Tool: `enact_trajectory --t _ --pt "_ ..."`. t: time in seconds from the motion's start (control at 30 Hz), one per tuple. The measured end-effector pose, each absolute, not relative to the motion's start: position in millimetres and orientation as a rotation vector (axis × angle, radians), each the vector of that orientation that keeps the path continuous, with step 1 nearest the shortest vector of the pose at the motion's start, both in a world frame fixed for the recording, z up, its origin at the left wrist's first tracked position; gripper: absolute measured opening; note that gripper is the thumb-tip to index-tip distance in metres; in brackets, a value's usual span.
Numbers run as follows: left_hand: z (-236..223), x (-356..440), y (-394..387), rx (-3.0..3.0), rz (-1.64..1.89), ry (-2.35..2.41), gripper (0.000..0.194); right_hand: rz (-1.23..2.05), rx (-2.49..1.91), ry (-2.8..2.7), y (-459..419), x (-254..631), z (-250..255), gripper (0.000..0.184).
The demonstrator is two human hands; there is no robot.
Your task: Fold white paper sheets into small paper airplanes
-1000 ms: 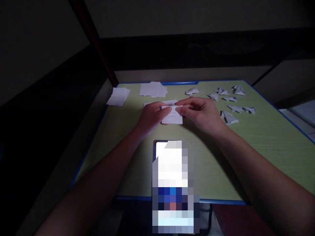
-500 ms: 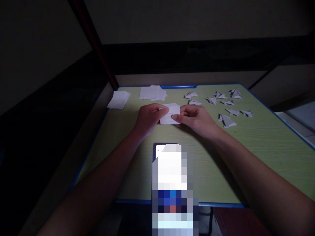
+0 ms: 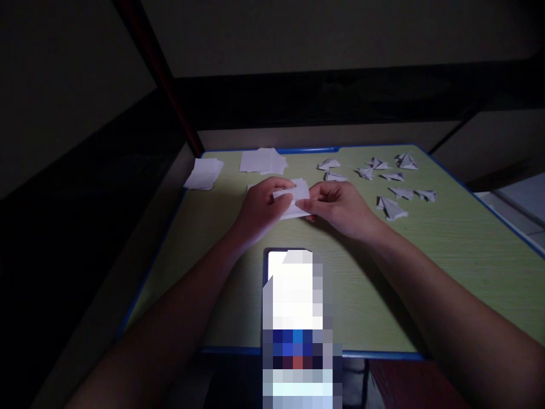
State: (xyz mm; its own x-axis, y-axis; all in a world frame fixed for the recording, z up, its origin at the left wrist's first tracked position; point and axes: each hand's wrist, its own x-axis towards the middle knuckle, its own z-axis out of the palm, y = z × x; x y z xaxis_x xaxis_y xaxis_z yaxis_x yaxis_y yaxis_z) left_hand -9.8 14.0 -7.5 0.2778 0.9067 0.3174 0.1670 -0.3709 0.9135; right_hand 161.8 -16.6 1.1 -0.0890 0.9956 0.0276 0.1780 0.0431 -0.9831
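A small white sheet of paper (image 3: 293, 211), partly folded over, is held between both hands above the middle of the table. My left hand (image 3: 266, 207) pinches its left side, thumb on top and fingers behind. My right hand (image 3: 338, 207) grips the right side, with the thumb pressing near the fold and the fingers curled behind. Part of the paper is hidden by the fingers. More white paper shows just behind my hands; I cannot tell its full outline.
Two stacks of white paper, the left stack (image 3: 203, 173) and the middle stack (image 3: 264, 161), lie at the table's back. Several folded paper pieces (image 3: 392, 208) are scattered on the right. A lit, blurred-out phone (image 3: 293, 289) is at the front of the green table (image 3: 204, 295).
Both thumbs have shifted down along the paper, and its upper flap now bends over toward me. The right hand dropped slightly from its earlier place at the top edge.
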Motion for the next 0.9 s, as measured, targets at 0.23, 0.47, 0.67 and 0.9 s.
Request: enact_trajectory --t 0.23,0.47,0.67,0.9 --pt "-1.7 -8.2 6.9 1.837 1.133 1.046 0.011 1.199 -1.280 -1.471 -19.9 160.4 5.6 0.033" --pt "-3.9 -7.6 9.8 1.709 1.120 0.988 0.015 1.247 -1.244 -1.448 -18.4 162.8 2.3 0.027" --pt "-8.9 -7.9 15.2 1.501 1.197 0.908 0.017 1.124 -1.163 -1.240 -15.7 156.8 -2.5 0.020" --pt "-13.4 -1.3 11.5 1.352 1.248 0.859 0.016 1.255 -0.983 -0.928 -18.6 145.8 -5.0 0.011"
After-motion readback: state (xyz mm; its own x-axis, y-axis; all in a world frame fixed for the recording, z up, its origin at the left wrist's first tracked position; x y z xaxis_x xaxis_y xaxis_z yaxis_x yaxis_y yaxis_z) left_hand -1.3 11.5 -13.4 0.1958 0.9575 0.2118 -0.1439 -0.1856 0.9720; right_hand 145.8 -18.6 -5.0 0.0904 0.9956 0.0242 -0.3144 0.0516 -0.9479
